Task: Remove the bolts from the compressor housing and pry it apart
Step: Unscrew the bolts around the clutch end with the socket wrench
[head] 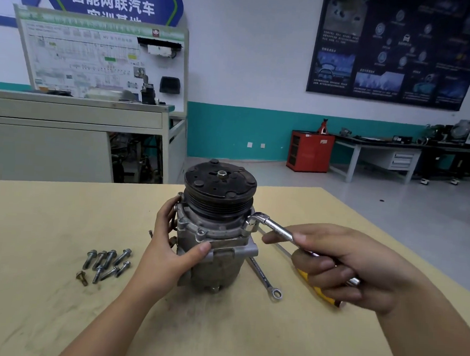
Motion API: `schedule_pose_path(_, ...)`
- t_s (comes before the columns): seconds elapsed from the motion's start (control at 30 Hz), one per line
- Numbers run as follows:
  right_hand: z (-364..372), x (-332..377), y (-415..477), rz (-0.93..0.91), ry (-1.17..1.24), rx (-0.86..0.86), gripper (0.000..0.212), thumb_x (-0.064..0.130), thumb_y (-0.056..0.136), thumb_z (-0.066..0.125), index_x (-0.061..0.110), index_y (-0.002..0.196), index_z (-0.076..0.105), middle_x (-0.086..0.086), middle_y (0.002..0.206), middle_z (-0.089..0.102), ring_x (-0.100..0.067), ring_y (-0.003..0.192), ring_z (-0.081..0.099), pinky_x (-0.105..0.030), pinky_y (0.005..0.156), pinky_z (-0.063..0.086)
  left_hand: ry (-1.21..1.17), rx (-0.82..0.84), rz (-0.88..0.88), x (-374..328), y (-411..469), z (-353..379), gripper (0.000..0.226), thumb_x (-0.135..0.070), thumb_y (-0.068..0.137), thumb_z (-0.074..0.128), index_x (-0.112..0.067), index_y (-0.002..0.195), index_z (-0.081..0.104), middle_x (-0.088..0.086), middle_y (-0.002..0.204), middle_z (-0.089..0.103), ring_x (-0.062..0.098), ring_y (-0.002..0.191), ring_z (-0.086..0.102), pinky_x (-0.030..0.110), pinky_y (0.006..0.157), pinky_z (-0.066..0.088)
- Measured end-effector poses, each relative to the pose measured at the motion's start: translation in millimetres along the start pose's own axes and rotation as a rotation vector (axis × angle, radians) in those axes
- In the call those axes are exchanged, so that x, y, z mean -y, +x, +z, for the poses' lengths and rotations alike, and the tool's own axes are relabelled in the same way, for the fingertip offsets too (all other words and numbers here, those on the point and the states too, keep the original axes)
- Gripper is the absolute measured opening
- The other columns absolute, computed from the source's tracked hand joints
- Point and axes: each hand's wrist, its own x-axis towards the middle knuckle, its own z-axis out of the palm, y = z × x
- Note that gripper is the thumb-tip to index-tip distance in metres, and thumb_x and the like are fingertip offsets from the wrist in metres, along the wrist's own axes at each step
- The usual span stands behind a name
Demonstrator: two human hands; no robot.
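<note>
We've got the compressor point(219, 232) upright on the tabletop point(41, 303). Left grip point(166, 253) wraps round it, right grip point(341, 264) curls on the wrench point(276, 227), socket end at the rim. Loose bolts point(107, 263) lie just left.

The compressor housing point(215, 248) is dull grey under a black ribbed pulley point(219, 189), the table point(47, 221) pale yellow, the bolts point(107, 263) near left silvery, the wrench point(273, 226) chrome, the far cabinet point(309, 152) red.
</note>
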Motion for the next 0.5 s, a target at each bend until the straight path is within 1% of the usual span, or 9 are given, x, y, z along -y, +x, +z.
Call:
schedule_pose_path(0.07,-4.9,5.8,1.0,-0.034,-0.283,-0.079,0.032,0.032,0.084,0.054,0.014,0.106,0.07,0.004,0.051,0.031,-0.002,0.034,0.024,-0.012,0.03,0.02,0.005,0.001,-0.006,-0.8,0.3,-0.2,0.08,-0.061,0.053,0.07,-0.074,0.117,0.024,-0.056,0.115,0.039,-0.024,0.113,0.042,0.001,0.082,0.039)
schedule_pose_path(0.13,-9.3,11.9,2.9,-0.064,-0.492,-0.124,0.029,0.034,0.091,0.051,0.016,0.101,0.071,0.004,0.049,0.035,-0.005,0.036,0.026,-0.014,0.033,0.022,0.007,0.004,-0.006,-0.8,0.2,-0.4,0.08,-0.061,0.053,0.07,-0.075,0.117,0.024,-0.056,0.115,0.038,-0.023,0.114,0.042,0.004,0.085,0.038)
schedule_pose_path(0.27,-16.4,23.2,7.7,-0.062,-0.718,-0.182,0.029,0.031,0.096,0.048,0.019,0.087,0.073,0.004,0.049,0.04,-0.008,0.038,0.03,-0.018,0.038,0.028,0.01,0.004,-0.002,-0.8,-0.4,-0.3,0.08,-0.06,0.053,0.071,-0.076,0.116,0.024,-0.054,0.118,0.038,-0.022,0.114,0.042,0.009,0.088,0.038)
schedule_pose_path(0.37,-19.7,32.5,14.3,-0.061,-0.901,-0.284,0.031,0.031,0.096,0.05,0.022,0.078,0.072,0.008,0.049,0.047,-0.007,0.043,0.037,-0.021,0.046,0.034,0.012,0.004,-0.001,-0.7,-0.7,-0.1,0.079,-0.06,0.054,0.07,-0.075,0.117,0.024,-0.054,0.118,0.039,-0.022,0.115,0.043,0.011,0.088,0.038)
schedule_pose_path(0.43,-20.5,38.1,18.2,-0.066,-1.016,-0.331,0.03,0.033,0.095,0.051,0.023,0.076,0.071,0.009,0.048,0.052,-0.003,0.044,0.041,-0.022,0.053,0.037,0.011,0.004,-0.003,-0.4,-0.7,-0.2,0.079,-0.059,0.055,0.07,-0.075,0.118,0.025,-0.054,0.117,0.039,-0.022,0.115,0.043,0.011,0.088,0.038)
schedule_pose_path(0.5,-20.6,42.1,20.8,-0.075,-1.087,-0.343,0.029,0.033,0.096,0.05,0.023,0.076,0.07,0.008,0.048,0.055,-0.001,0.045,0.043,-0.024,0.057,0.037,0.012,0.003,-0.003,-0.6,-0.3,0.3,0.079,-0.059,0.055,0.07,-0.075,0.117,0.025,-0.055,0.117,0.039,-0.022,0.115,0.043,0.009,0.088,0.039)
